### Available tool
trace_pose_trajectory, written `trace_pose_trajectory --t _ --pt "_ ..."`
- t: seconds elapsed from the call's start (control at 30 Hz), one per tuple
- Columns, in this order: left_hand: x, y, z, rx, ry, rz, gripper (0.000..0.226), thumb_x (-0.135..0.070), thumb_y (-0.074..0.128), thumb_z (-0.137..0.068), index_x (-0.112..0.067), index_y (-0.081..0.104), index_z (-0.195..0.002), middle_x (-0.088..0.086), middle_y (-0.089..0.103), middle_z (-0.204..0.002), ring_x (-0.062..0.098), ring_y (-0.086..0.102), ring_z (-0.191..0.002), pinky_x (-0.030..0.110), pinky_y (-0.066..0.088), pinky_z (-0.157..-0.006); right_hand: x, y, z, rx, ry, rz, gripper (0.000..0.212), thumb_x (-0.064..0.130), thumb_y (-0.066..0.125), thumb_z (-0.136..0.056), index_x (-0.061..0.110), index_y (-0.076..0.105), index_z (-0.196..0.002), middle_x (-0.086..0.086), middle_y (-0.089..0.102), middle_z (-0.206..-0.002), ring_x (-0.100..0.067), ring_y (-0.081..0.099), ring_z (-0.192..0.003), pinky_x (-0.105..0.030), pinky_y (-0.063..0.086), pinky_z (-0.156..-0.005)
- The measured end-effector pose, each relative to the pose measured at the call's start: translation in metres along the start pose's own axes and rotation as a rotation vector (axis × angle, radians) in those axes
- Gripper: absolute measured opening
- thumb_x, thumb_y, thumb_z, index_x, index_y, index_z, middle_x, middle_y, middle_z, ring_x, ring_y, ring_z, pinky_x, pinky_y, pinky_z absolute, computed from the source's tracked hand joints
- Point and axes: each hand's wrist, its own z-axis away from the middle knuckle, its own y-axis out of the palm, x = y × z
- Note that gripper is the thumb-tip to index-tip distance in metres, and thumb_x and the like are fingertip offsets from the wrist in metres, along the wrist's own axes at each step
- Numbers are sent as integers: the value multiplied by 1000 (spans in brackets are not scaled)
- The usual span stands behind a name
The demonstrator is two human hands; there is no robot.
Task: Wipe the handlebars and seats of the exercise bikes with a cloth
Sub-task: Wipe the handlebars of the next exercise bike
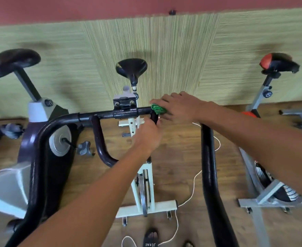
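The middle white exercise bike has black handlebars (96, 115) running across the view, with a black seat (131, 67) behind them by the wall. A green cloth (157, 109) lies on the right part of the crossbar. My right hand (179, 106) covers the cloth and presses it onto the bar, fingers spread over it. My left hand (149, 135) grips the inner loop of the handlebar just below the cloth.
A grey and black bike with a black seat (15, 58) stands on the left. A grey bike with a red and black seat (278, 62) stands on the right. A white cord (193, 187) trails over the wooden floor. My sandalled foot (151, 238) is at the bottom.
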Motion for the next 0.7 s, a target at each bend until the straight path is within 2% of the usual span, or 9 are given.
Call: trace_pose_trajectory --t 0.1,0.2,0.27,0.37,0.43,0.5,0.6,0.67,0.7 --pt "0 0 0 -14 14 -20 44 -58 32 -95 -17 43 -104 10 69 -89 33 70 -79 49 58 -75 -15 4 8 18 -28 -27 58 44 33 -105 29 14 -158 -9 45 -142 -34 50 -120 -44 40 -95" --pt "-2 -1 0 -29 12 -50 46 -57 31 -96 -16 44 -111 11 69 -94 35 69 -83 51 56 -78 -25 10 19 25 15 -161 58 41 38 -105 26 18 -158 -13 45 -139 -37 50 -117 -45 46 -92" --pt "-1 -2 2 -32 -1 -65 42 -55 32 -99 -17 44 -114 8 71 -91 32 69 -82 48 55 -81 -25 14 31 19 130 -272 58 41 38 -105 26 18 -157 -15 42 -142 -37 50 -118 -44 45 -90" --pt "-4 -2 5 -13 -17 4 37 -50 35 -101 -17 46 -115 6 71 -82 23 70 -69 41 57 -78 -16 30 67 -50 423 -496 54 39 36 -106 22 20 -155 -19 42 -136 -40 53 -115 -45 44 -88" --pt "-6 -2 5 -30 -17 -9 38 -51 35 -101 -18 47 -114 6 71 -83 22 69 -67 40 57 -75 -3 40 92 -75 603 -707 55 41 34 -106 18 19 -154 -22 39 -140 -46 51 -119 -49 42 -92" --pt "-6 -1 3 -54 -10 -42 38 -52 35 -101 -18 48 -112 5 71 -80 20 69 -63 41 58 -72 -1 43 96 -87 689 -828 57 47 32 -105 16 22 -152 -22 39 -143 -45 48 -124 -49 40 -96" --pt "-6 0 3 -61 -16 -72 37 -51 36 -101 -17 47 -112 3 71 -74 12 67 -51 38 58 -69 -15 38 77 -92 663 -882 57 57 26 -104 13 41 -137 -16 56 -118 -39 56 -110 -42 43 -87" --pt "-5 1 1 -71 -25 -79 36 -52 35 -100 -19 47 -109 2 71 -68 14 69 -53 40 58 -72 -28 34 63 -70 628 -983 59 57 25 -104 9 52 -123 -13 63 -101 -33 62 -95 -35 43 -76" --pt "-5 1 0 -76 -30 -86 36 -53 35 -99 -20 47 -108 1 71 -66 17 69 -56 41 58 -74 -32 33 58 -70 629 -1095 60 57 27 -104 6 56 -117 -16 68 -100 -31 66 -88 -31 47 -71"
